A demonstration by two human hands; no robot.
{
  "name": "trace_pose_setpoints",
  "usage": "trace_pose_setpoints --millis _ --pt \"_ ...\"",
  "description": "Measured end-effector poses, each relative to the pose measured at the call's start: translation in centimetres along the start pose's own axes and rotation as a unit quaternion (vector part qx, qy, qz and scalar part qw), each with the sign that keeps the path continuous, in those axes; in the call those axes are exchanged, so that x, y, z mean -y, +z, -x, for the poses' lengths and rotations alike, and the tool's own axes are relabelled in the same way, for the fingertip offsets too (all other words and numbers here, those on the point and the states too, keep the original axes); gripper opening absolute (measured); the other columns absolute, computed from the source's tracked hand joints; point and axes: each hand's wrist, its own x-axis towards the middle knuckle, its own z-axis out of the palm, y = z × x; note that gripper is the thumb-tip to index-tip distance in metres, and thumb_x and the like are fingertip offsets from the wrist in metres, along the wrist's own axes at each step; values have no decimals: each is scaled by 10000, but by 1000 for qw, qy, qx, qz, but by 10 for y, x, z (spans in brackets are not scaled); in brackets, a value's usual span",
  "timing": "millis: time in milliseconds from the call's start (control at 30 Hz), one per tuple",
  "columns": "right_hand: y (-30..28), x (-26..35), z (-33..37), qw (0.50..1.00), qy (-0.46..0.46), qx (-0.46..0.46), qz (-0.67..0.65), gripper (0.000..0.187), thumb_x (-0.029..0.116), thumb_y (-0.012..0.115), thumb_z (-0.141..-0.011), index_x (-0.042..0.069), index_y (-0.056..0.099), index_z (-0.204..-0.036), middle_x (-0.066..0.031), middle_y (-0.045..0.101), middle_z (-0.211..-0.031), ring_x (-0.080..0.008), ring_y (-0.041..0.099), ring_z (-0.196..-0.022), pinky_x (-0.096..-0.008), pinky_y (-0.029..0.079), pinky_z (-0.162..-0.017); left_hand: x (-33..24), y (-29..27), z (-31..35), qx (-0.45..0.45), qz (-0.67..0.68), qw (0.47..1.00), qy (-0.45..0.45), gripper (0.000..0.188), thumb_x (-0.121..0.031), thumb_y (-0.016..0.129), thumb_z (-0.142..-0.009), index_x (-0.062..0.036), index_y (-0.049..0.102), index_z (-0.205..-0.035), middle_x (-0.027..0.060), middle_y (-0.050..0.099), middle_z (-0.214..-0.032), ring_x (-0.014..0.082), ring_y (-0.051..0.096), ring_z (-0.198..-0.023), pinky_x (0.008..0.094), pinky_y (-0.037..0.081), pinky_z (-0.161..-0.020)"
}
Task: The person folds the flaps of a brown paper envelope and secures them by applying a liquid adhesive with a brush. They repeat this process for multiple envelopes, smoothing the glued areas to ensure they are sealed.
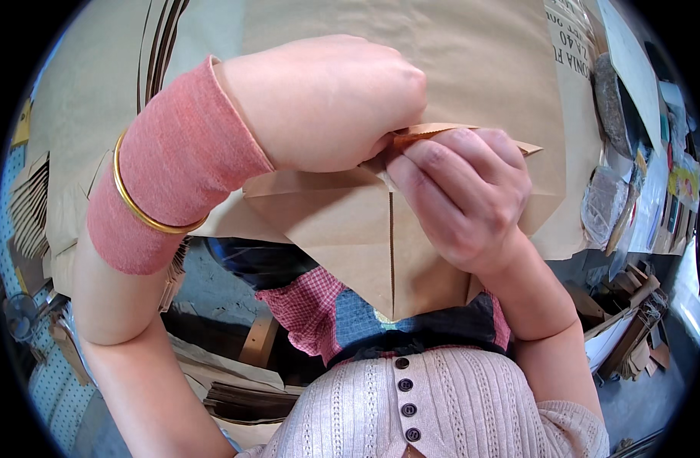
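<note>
A brown kraft paper bag [342, 221], partly folded, lies at the near edge of the table, its pointed flap hanging over that edge toward me. A dark straight slit or crease runs down the flap's middle. My left hand [357, 103] reaches across from the left, bent at the wrist and closed, its fingertips at the folded paper and mostly hidden. My right hand [468, 191] pinches the paper's raised edge right beside it, fingers curled. Between the two hands a reddish-brown paper fold shows. A pink sleeve [178, 153] and a gold bangle [126, 191] cover my left forearm.
Large brown paper sheets [472, 61] cover the table. Paper stacks [30, 206] stand at the left. A grey stone-like block [611, 103] and a clear plastic-wrapped bundle [602, 202] lie on the right. Below the table are cardboard scraps [632, 328] and a wooden leg [258, 340].
</note>
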Motion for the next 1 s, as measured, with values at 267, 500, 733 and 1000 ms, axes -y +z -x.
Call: trace_pose_setpoints --millis 267,500,733,1000 --pt "-1 3 1 1000 -4 10 -1 153 118 658 -581 70 628 -723 4 553 -732 -148 563 -689 -278 424 -592 7 -3 -2 3 44 999 -17 118 -64 647 -759 30 619 -694 223 588 -665 393 570 -620 429 470 -582" --pt "-13 7 -3 997 29 77 -4 172 85 707 -659 38 673 -820 -25 631 -806 -175 627 -719 -290 440 -602 7 -8 -5 25 63 997 -29 127 -67 664 -761 42 630 -706 222 585 -650 371 565 -577 395 459 -548" --pt "-1 4 0 1000 0 16 16 134 114 638 -592 68 628 -718 13 508 -705 -142 544 -678 -280 411 -578 4 -1 -2 -20 14 1000 6 127 -65 679 -713 39 617 -674 232 560 -651 406 536 -590 417 442 -538" --pt "1 6 1 1000 -3 1 18 147 101 646 -584 58 636 -724 15 517 -699 -136 540 -668 -278 411 -571 11 -4 -5 6 72 997 -20 146 -59 657 -740 56 598 -671 237 542 -626 388 525 -553 411 437 -526"
